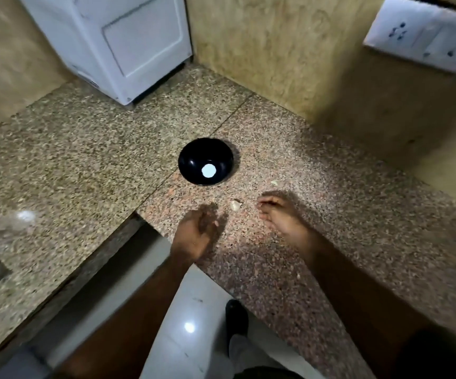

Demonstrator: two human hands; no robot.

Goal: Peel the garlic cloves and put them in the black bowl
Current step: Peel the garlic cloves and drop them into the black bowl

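Status at this moment: task looked barely started, judging from the layout.

- Black bowl [205,161] sat on the granite surface [330,203], near the inner corner. Only a bright white round spot showed inside it, most likely a light reflection. No cloves visible in it.
- One garlic clove [236,205] lay on the surface, between the two hands and just in front of the bowl. It looked whitish, with what could have been loose skin at one end; too blurred to say whether it was peeled.
- A smaller pale bit [274,183] lay to the right of the bowl, clove or skin scrap, could not tell. Another pale fleck [298,276] sat next to the right forearm.
- Left hand [198,231] hovered low over the surface just left of the clove, motion-blurred. Fingers looked loosely extended, grasping nothing as far as I could see.
- Right hand [279,217] was just right of the clove, fingers spread and relaxed, pointing toward it. Something pale showed at the fingertip edge, too small to call; no clear hold on anything.

Also in view: white appliance [128,47] at the back, wall socket plate [423,36] on the right.

Remaining, by my read: pick up the clove, peel it, drop it in the bowl, then handle any others.
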